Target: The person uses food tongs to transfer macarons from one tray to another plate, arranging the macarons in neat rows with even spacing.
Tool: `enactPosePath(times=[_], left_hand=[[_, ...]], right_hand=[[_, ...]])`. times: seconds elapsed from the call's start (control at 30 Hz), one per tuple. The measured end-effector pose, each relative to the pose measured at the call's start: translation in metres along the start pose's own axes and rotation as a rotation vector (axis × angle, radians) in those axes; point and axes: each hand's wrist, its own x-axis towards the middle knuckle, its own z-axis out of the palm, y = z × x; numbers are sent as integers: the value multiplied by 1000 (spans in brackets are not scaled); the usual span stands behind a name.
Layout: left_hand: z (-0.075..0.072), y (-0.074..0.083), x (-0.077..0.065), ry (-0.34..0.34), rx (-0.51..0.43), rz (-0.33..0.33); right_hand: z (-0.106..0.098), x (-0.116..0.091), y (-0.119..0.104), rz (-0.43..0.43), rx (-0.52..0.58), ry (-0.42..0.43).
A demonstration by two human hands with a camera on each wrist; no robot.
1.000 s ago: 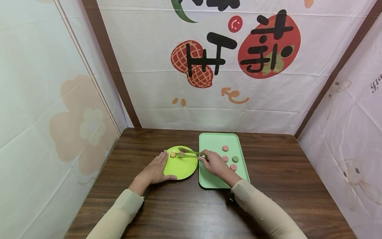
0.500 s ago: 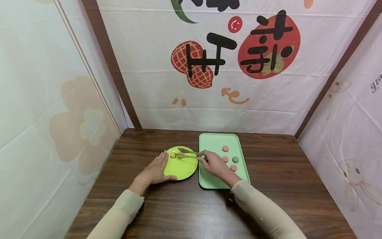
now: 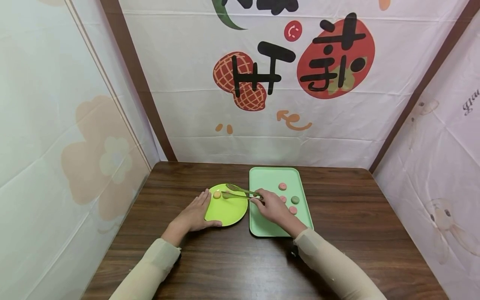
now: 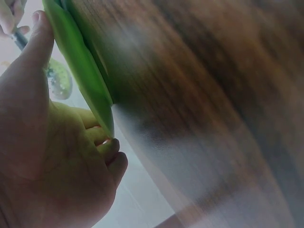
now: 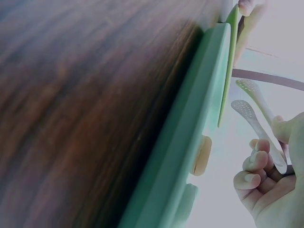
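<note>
My right hand [image 3: 273,205] holds green serving tongs [image 3: 240,196] with perforated tips; their two arms stand apart over the yellow-green plate [image 3: 228,214]. In the right wrist view, nothing shows between the tips of the tongs [image 5: 256,118]. A small yellow macaron [image 3: 217,194] lies on the plate just left of the tips. Another pinkish piece on the plate is mostly hidden behind the tongs. With fingers extended, my left hand [image 3: 195,211] rests along the plate's left rim, thumb at the near edge. The left wrist view shows its fingers against the plate's edge [image 4: 83,71].
Right beside the plate lies a mint-green tray [image 3: 262,227]. It bears pink macarons, such as one at the back [image 3: 283,186], and a green macaron [image 3: 295,200]. Both stand on a dark wooden table [image 3: 240,266]. Printed fabric walls [image 3: 195,146] rise behind and at both sides.
The tongs have drawn back slightly to the right, away from the yellow macaron, which stays on the plate. Their arms now stand wider apart. The left hand has not moved.
</note>
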Motion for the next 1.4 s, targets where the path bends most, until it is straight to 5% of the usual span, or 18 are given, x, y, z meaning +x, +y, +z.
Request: enactPosePath(times=[0.73, 1.4], left_hand=[[-1, 2, -2, 3, -21, -17], [-1, 4, -2, 8, -22, -17]], right_hand=[[-31, -29, 12, 29, 66, 70], [-55, -51, 46, 76, 36, 198]])
